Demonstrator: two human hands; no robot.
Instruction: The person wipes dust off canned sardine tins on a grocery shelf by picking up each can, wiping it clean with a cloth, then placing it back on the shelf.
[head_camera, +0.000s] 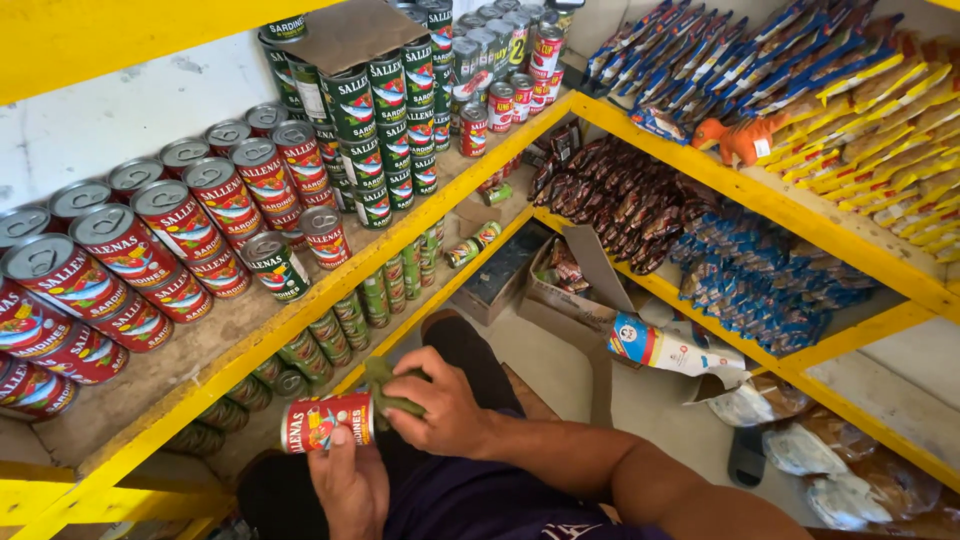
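Head cam looks straight down into a corner of yellow shelves (300, 315). Left hand (350, 485) comes up from the bottom edge, palm up, fingers curled loosely around the lower side of a red tin can (325, 422) lying on its side, thumb resting on the label. Right hand (440, 405) reaches in from the right with the forearm angled across the lap, wrist bent, fingers closed over a wad of green cloth (385, 385) pressed against the can's right end. So both hands are gripping, neither is open. The can sits just in front of the lower shelf edge, above the person's dark trousers. On the shelf to the left are rows of red cans (180, 235), with stacked green cans (385, 130) further back. Snack packets (850, 110) fill the right-hand shelves.
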